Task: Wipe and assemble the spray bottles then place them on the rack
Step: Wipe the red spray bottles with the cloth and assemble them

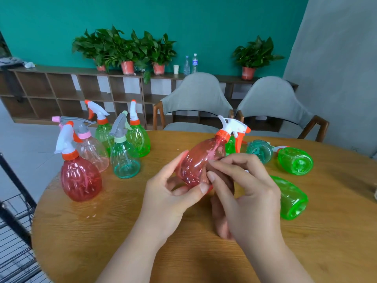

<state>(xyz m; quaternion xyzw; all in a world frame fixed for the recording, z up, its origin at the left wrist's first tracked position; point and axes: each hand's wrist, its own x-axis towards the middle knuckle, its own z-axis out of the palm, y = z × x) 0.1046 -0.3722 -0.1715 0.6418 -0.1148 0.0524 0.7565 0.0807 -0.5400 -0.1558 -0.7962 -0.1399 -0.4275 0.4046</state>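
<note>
A red spray bottle with a white and orange trigger head is held tilted above the round wooden table. My left hand grips its base from the left. My right hand pinches at the bottle's side with thumb and forefinger; whether it holds a cloth I cannot tell. Several assembled bottles stand at the left: red, pink, teal, green and another green. Green bottles and a teal one lie on their sides at the right.
A black wire rack stands beside the table at the lower left. Two grey chairs stand behind the table. A wooden shelf unit with potted plants and water bottles runs along the teal wall.
</note>
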